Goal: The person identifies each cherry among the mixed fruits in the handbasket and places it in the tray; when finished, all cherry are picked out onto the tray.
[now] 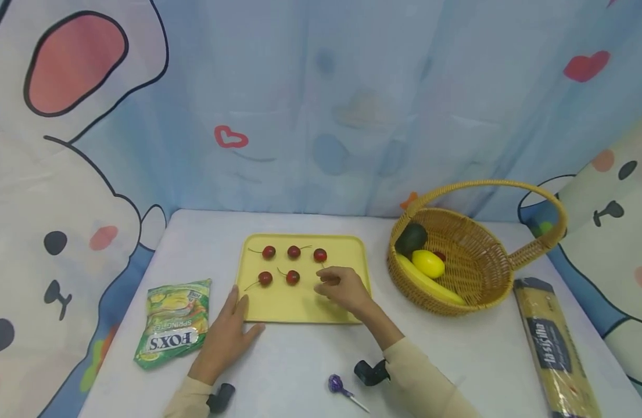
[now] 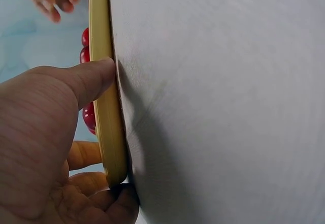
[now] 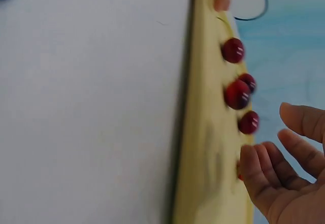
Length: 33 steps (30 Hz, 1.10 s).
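Observation:
A yellow tray lies on the white table and carries several red cherries with stems, in two rows. At its front left corner my left hand grips the tray; in the left wrist view the thumb presses the front edge while other fingers bend round the corner. My right hand hovers over the tray's right part, just in front of the upper right cherry. Its fingers are loosely bent with nothing between them, as the right wrist view shows the hand apart from the cherries.
A wicker basket with an avocado, a lemon and a banana stands right of the tray. A pasta pack lies at the far right. On the left is a green Fox's bag. A purple lollipop lies in front.

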### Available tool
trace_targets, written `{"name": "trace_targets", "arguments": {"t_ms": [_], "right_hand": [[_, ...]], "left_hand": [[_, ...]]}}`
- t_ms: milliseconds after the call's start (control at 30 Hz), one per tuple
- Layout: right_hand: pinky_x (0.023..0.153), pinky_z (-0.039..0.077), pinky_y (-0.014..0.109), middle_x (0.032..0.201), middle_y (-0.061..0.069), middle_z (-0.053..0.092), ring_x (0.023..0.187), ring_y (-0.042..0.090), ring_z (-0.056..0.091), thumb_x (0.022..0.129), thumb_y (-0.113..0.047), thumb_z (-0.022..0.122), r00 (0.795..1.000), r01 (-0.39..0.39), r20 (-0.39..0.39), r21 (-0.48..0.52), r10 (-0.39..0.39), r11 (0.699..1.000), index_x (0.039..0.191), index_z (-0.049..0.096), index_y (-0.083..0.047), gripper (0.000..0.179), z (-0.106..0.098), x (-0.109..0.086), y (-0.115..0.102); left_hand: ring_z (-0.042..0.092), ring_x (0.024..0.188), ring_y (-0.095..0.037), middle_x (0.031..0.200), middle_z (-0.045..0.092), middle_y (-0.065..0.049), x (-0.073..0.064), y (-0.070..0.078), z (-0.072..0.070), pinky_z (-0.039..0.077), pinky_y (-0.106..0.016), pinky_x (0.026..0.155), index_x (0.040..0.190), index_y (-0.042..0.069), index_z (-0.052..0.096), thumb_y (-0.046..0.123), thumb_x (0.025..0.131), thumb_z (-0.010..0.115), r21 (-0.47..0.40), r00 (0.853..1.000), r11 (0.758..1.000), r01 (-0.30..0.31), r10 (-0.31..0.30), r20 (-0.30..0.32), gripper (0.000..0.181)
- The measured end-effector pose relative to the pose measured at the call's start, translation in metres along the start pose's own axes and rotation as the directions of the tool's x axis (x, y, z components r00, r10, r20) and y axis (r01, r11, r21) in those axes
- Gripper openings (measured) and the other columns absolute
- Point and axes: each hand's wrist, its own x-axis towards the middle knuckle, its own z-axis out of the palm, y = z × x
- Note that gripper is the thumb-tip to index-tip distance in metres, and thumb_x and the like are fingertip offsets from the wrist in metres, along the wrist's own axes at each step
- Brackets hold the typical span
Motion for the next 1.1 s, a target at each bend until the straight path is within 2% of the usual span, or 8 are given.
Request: {"name": "trace_targets", "arguments": {"t_ms": [133, 233, 367, 500, 600, 767, 933, 1100], "right_hand": [[0.08, 0.062, 0.036, 0.123, 0.027, 0.064, 0.102, 0.035, 0.068, 0.093, -0.008, 0.068, 0.999, -0.001, 0.052, 0.101, -0.004, 0.995, 0.124, 0.062, 0.01, 0.037, -0.035, -0.022, -0.004], [0.083, 0.062, 0.037, 0.125, 0.031, 0.06, 0.106, 0.041, 0.065, 0.094, -0.006, 0.066, 0.999, -0.002, 0.046, 0.128, -0.004, 0.992, 0.123, 0.061, 0.012, 0.034, -0.061, -0.036, -0.01], [0.084, 0.061, 0.036, 0.125, 0.028, 0.061, 0.105, 0.029, 0.066, 0.095, -0.008, 0.066, 1.0, 0.008, -0.002, 0.115, -0.008, 0.993, 0.123, 0.062, 0.011, 0.034, -0.096, -0.048, -0.02], [0.09, 0.06, 0.041, 0.126, 0.021, 0.064, 0.102, 0.018, 0.069, 0.095, -0.017, 0.068, 0.997, -0.033, -0.062, 0.099, 0.039, 0.995, 0.127, 0.06, 0.009, 0.041, -0.132, -0.053, -0.026], [0.096, 0.056, 0.045, 0.13, 0.016, 0.061, 0.102, 0.016, 0.07, 0.096, -0.025, 0.067, 0.989, -0.092, -0.112, 0.068, 0.099, 0.993, 0.13, 0.059, 0.004, 0.046, -0.162, -0.052, -0.024], [0.103, 0.052, 0.045, 0.145, 0.014, 0.047, 0.122, 0.025, 0.06, 0.099, -0.036, 0.061, 0.966, -0.169, -0.192, 0.036, 0.173, 0.985, 0.14, 0.053, -0.003, 0.054, -0.204, -0.034, -0.007], [0.106, 0.049, 0.047, 0.154, 0.019, 0.037, 0.136, 0.038, 0.045, 0.103, -0.034, 0.054, 0.937, -0.243, -0.254, 0.019, 0.239, 0.97, 0.149, 0.042, -0.002, 0.058, -0.233, -0.017, 0.016], [0.105, 0.049, 0.045, 0.154, 0.02, 0.035, 0.135, 0.037, 0.046, 0.103, -0.023, 0.054, 0.909, -0.318, -0.259, 0.073, 0.326, 0.945, 0.152, 0.038, -0.002, 0.056, -0.255, -0.004, 0.034]], "left_hand": [[0.032, 0.144, -0.043, 0.161, 0.02, -0.029, -0.002, 0.0, -0.003, 0.04, -0.053, 0.112, 0.147, -0.007, 0.04, 0.036, 0.09, 0.073, -0.003, 1.0, 1.0, 0.012, -0.012, 0.019, 0.078], [0.031, 0.145, -0.044, 0.161, 0.018, -0.029, -0.003, -0.001, -0.007, 0.039, -0.054, 0.113, 0.148, -0.007, 0.038, 0.036, 0.091, 0.072, -0.004, 0.999, 1.0, 0.023, -0.022, 0.029, 0.079], [0.029, 0.145, -0.044, 0.161, 0.018, -0.03, -0.003, -0.001, -0.009, 0.038, -0.054, 0.113, 0.148, -0.008, 0.037, 0.036, 0.092, 0.071, -0.008, 0.999, 1.0, 0.023, -0.023, 0.035, 0.079], [0.029, 0.145, -0.044, 0.161, 0.017, -0.029, -0.003, 0.0, -0.008, 0.037, -0.054, 0.114, 0.148, -0.008, 0.037, 0.037, 0.092, 0.07, -0.017, 0.999, 1.0, 0.019, -0.018, 0.041, 0.079], [0.03, 0.145, -0.044, 0.162, 0.016, -0.029, -0.003, 0.001, -0.006, 0.038, -0.054, 0.113, 0.149, -0.007, 0.037, 0.037, 0.092, 0.07, -0.023, 0.999, 1.0, 0.018, -0.017, 0.051, 0.079], [0.032, 0.144, -0.044, 0.162, 0.016, -0.028, -0.003, 0.001, -0.005, 0.039, -0.054, 0.112, 0.148, -0.007, 0.038, 0.036, 0.092, 0.071, -0.021, 0.998, 0.999, 0.029, -0.028, 0.049, 0.079], [0.033, 0.143, -0.045, 0.162, 0.016, -0.028, -0.004, 0.002, -0.004, 0.039, -0.054, 0.112, 0.148, -0.006, 0.038, 0.037, 0.091, 0.071, -0.015, 0.997, 0.999, 0.044, -0.043, 0.057, 0.078], [0.034, 0.142, -0.045, 0.162, 0.017, -0.028, -0.003, 0.001, -0.003, 0.04, -0.054, 0.112, 0.148, -0.006, 0.039, 0.036, 0.091, 0.071, -0.013, 0.998, 0.999, 0.037, -0.037, 0.044, 0.078]]}}
